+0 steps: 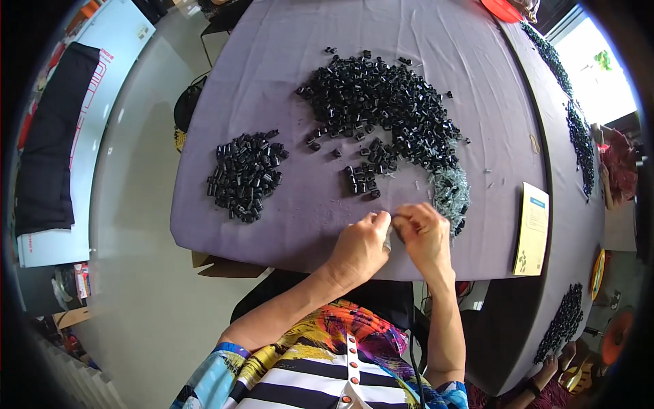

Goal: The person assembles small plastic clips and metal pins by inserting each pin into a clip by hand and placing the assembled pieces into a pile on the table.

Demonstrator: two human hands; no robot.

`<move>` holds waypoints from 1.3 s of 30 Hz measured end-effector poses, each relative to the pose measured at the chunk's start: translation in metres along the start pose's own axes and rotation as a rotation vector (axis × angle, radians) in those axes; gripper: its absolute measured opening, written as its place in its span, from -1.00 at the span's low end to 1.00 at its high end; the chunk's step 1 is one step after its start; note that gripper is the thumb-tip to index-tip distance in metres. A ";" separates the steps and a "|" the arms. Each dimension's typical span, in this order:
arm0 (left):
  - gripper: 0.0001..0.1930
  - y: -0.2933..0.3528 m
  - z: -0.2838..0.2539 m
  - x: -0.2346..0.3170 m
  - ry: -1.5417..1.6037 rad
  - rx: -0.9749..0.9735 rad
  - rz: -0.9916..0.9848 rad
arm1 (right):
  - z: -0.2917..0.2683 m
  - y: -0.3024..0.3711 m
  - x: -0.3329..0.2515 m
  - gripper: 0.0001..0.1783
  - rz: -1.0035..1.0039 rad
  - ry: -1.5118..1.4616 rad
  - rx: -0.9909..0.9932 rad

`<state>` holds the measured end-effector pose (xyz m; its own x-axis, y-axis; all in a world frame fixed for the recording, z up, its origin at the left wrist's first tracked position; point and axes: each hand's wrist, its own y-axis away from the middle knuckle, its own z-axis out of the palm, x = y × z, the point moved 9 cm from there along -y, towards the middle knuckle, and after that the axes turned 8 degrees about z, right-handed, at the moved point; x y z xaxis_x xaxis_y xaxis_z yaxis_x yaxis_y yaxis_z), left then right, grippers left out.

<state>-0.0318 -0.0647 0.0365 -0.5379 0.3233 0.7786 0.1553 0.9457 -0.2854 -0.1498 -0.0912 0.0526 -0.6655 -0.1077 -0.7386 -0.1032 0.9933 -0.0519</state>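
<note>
Both hands meet over the table's near edge, fingertips almost touching. My left hand [361, 247] is closed in a pinch, with a greyish edge showing by its fingers. My right hand [424, 232] also pinches, and what lies between its fingers is hidden. Just beyond them sits a small cluster of black plastic pieces [362, 181]. A large curved heap of the same small black pieces [378, 88] spreads farther out. Beside my right hand lies a pile of thin, pale, clear-looking scraps [450, 192]. To the left is a separate pile of black pieces [246, 176].
A purple-grey cloth covers the table [272, 41]. A yellow booklet [531, 229] lies at its right. Along the adjoining table are more black piles [564, 320], with another person's hand [545, 373] near one. A white cabinet [95, 129] bearing black cloth [54, 136] stands left.
</note>
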 end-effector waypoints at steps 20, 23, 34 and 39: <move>-0.95 -0.021 -0.119 -0.052 -0.467 0.121 -0.181 | -0.006 -0.022 0.007 -0.95 -0.003 0.290 0.236; -0.94 -0.052 -0.112 -0.062 -0.434 0.120 -0.105 | -0.004 -0.012 0.005 -0.95 -0.002 0.248 0.230; -0.91 -0.096 -0.078 -0.090 -0.354 0.241 0.029 | 0.003 -0.009 0.004 -0.90 -0.114 0.194 0.291; -0.82 -0.088 -0.052 -0.072 -0.108 0.124 0.064 | 0.001 -0.008 0.008 -0.89 -0.104 0.187 0.284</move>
<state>0.0363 -0.1696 0.0350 -0.6168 0.3715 0.6940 0.0928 0.9098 -0.4045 -0.1538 -0.0997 0.0469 -0.7890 -0.1887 -0.5847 0.0147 0.9456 -0.3250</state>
